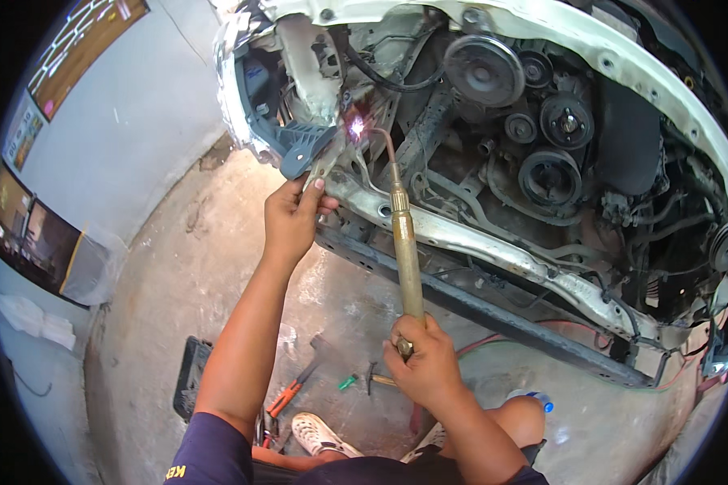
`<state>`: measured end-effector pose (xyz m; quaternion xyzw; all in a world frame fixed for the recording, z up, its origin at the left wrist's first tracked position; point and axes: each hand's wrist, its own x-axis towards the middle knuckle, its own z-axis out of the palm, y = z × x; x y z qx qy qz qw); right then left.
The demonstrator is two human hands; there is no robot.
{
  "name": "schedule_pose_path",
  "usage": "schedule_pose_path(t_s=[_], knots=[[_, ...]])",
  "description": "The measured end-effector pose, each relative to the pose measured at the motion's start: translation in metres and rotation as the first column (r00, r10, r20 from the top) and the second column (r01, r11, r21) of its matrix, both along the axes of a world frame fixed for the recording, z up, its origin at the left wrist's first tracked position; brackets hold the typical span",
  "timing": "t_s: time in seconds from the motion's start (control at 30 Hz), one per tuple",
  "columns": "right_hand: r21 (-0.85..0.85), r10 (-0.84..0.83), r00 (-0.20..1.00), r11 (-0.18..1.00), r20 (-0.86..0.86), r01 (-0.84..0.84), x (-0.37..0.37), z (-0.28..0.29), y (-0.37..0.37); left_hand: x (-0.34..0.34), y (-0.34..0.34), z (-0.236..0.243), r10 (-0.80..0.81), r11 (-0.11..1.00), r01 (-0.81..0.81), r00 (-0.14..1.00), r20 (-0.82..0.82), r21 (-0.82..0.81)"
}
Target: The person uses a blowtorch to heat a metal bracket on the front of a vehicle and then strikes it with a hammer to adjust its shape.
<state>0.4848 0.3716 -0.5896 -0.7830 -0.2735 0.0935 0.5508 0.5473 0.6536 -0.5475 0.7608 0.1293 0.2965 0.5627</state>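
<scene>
My right hand (426, 361) is wrapped round the lower end of a brass gas torch (407, 259). The torch points up, and its bent copper tip ends in a bright flame (357, 127) against the metal at the left front corner of a car body. My left hand (293, 217) pinches the end of a pale metal bracket (322, 168) just below the flame. Above those fingers sits a grey plastic piece (303, 149), beside the headlight (239, 89). Glare hides the exact spot that the flame touches.
Engine pulleys (484, 71) show in the open front, above a pale lower crossmember (493, 250) and a dark bar (501, 323). On the floor lie orange-handled cutters (283, 398), a hammer (372, 377), a black tray (191, 376) and a red hose (481, 343). A bottle (542, 401) stands near my knee.
</scene>
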Motion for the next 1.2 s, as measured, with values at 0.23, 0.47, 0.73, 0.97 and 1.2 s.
schedule_pose_path(t_s=[0.23, 0.47, 0.73, 0.97, 1.2], knots=[[-0.009, 0.051, 0.998, 0.999, -0.043, -0.052, 0.012, 0.001, -0.005, 0.001, 0.001, -0.004, 0.02, 1.0, -0.02, 1.0, -0.003, 0.006], [-0.011, 0.069, 0.996, 0.998, -0.054, -0.07, 0.013, -0.002, -0.01, 0.002, 0.0, -0.005, 0.021, 1.0, -0.021, 1.0, 0.01, 0.002], [-0.001, 0.088, 0.994, 0.996, -0.069, -0.088, 0.017, -0.002, -0.012, 0.0, 0.002, -0.003, 0.052, 0.999, -0.051, 0.997, -0.054, 0.012], [-0.014, 0.103, 0.991, 0.994, -0.083, -0.104, 0.018, -0.001, -0.012, 0.0, 0.003, -0.004, 0.021, 1.0, -0.021, 1.0, 0.002, 0.014], [-0.014, 0.098, 0.992, 0.995, -0.077, -0.099, 0.019, -0.001, -0.012, 0.0, 0.002, -0.002, 0.036, 0.998, -0.035, 0.999, -0.028, 0.047]])
